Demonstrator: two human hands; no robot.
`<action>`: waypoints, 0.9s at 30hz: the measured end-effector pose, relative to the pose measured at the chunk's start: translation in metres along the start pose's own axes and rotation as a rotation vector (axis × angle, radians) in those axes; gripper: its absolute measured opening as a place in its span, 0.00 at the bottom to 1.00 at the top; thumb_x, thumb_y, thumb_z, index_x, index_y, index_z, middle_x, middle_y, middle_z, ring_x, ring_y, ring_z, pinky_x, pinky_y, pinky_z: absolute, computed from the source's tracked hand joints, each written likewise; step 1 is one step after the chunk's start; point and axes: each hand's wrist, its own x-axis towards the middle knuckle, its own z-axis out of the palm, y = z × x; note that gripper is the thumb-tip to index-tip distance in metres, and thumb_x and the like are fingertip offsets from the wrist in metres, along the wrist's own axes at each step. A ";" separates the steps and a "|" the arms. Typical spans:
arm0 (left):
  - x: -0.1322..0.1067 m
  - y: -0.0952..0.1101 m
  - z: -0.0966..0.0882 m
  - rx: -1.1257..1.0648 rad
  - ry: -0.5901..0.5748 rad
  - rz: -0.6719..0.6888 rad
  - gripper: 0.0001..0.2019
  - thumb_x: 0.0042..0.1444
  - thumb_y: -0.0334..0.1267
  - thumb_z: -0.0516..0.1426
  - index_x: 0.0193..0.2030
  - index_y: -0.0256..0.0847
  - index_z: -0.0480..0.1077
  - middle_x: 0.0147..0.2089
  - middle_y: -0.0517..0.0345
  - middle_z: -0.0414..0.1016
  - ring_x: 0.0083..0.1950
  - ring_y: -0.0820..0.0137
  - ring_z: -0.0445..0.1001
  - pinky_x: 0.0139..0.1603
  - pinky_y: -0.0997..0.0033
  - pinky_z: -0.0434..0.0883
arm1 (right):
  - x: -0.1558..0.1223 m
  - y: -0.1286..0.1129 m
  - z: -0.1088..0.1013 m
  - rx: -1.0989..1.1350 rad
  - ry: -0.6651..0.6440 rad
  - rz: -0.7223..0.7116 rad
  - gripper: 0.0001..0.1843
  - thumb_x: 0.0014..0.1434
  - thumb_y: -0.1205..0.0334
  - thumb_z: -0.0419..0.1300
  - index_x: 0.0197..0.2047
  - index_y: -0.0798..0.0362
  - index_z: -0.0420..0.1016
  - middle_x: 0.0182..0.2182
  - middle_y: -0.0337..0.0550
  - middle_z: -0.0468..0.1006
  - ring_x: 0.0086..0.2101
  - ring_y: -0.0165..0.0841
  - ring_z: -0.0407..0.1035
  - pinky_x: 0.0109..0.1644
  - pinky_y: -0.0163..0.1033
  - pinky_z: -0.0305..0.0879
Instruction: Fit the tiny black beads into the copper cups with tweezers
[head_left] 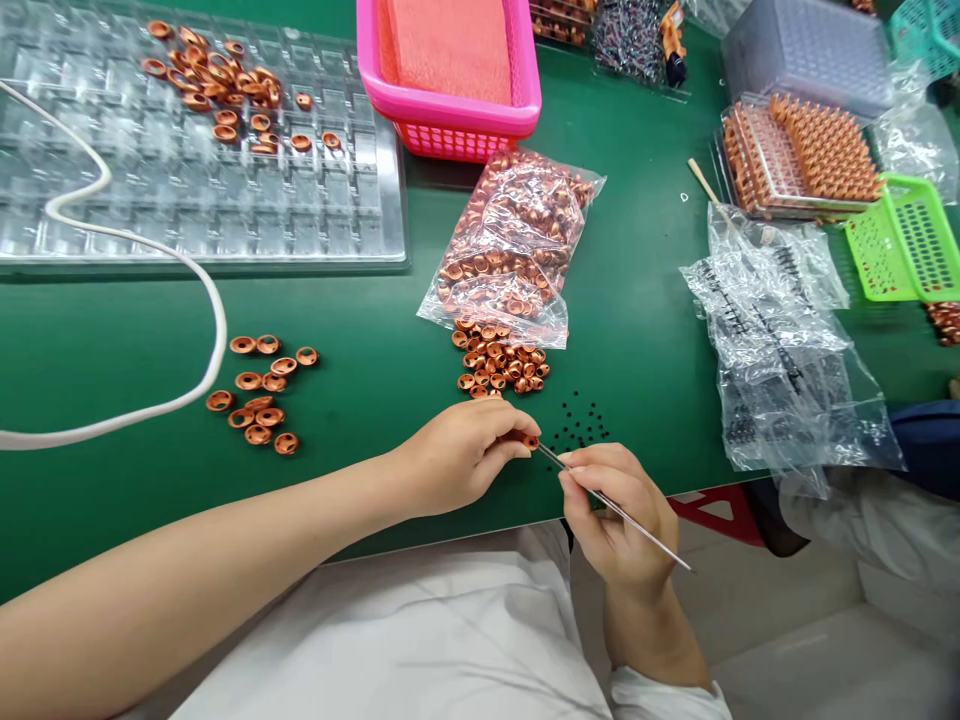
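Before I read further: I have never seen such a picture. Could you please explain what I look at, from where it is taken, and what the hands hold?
There is no machine here: these are a person's two bare hands. The one picture comes from a camera worn on the person's head, looking forward and down. The left hand pinches a small copper ring at its fingertips. The right hand holds a thin metal rod, its tip at that ring. Under them is a green table. On it lie a clear bag of rings, a loose pile at its mouth, a smaller group further left, a clear plastic tray, a white cable, a pink basket and tiny black parts.
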 end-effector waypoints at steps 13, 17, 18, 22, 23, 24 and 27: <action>-0.001 -0.001 0.000 -0.021 -0.005 -0.008 0.06 0.66 0.28 0.57 0.45 0.39 0.75 0.37 0.56 0.82 0.39 0.68 0.77 0.42 0.70 0.74 | 0.000 0.000 0.002 0.026 0.003 0.033 0.17 0.60 0.77 0.64 0.48 0.49 0.74 0.39 0.44 0.83 0.37 0.36 0.81 0.39 0.43 0.80; -0.001 0.000 -0.001 -0.028 -0.006 -0.015 0.06 0.66 0.29 0.56 0.45 0.39 0.75 0.37 0.56 0.82 0.40 0.68 0.78 0.43 0.70 0.74 | -0.001 0.001 0.001 0.016 0.005 0.038 0.16 0.61 0.76 0.64 0.48 0.48 0.73 0.38 0.43 0.84 0.37 0.36 0.81 0.38 0.43 0.80; -0.001 0.000 -0.001 -0.028 -0.007 -0.014 0.06 0.67 0.29 0.56 0.45 0.39 0.75 0.38 0.56 0.82 0.40 0.68 0.78 0.43 0.70 0.74 | -0.001 0.001 0.001 0.014 -0.002 0.028 0.17 0.61 0.76 0.63 0.49 0.48 0.73 0.38 0.43 0.84 0.38 0.36 0.81 0.39 0.43 0.81; 0.000 -0.001 0.000 -0.017 -0.016 0.007 0.07 0.67 0.27 0.55 0.45 0.38 0.74 0.38 0.55 0.82 0.40 0.68 0.77 0.43 0.70 0.73 | -0.004 0.003 -0.001 0.020 -0.025 -0.007 0.17 0.60 0.77 0.63 0.50 0.50 0.74 0.40 0.45 0.84 0.39 0.36 0.81 0.40 0.43 0.81; -0.001 -0.001 0.000 -0.012 -0.020 0.015 0.07 0.67 0.27 0.54 0.45 0.38 0.74 0.38 0.55 0.82 0.40 0.67 0.77 0.43 0.70 0.73 | -0.004 0.003 -0.002 0.017 -0.029 -0.015 0.17 0.60 0.77 0.63 0.50 0.50 0.74 0.40 0.46 0.84 0.39 0.37 0.81 0.40 0.44 0.81; -0.001 -0.001 0.000 -0.005 -0.021 0.021 0.07 0.67 0.27 0.54 0.44 0.38 0.73 0.38 0.55 0.82 0.40 0.67 0.76 0.43 0.70 0.73 | -0.005 0.003 -0.002 0.007 -0.039 -0.024 0.17 0.60 0.77 0.63 0.50 0.50 0.74 0.41 0.47 0.84 0.40 0.37 0.81 0.41 0.44 0.81; -0.002 -0.001 0.001 0.014 -0.017 0.025 0.08 0.68 0.27 0.52 0.44 0.39 0.72 0.38 0.55 0.81 0.40 0.67 0.76 0.42 0.69 0.73 | -0.005 0.002 -0.004 -0.042 -0.084 -0.045 0.17 0.61 0.76 0.63 0.51 0.50 0.74 0.43 0.48 0.84 0.41 0.38 0.81 0.42 0.45 0.82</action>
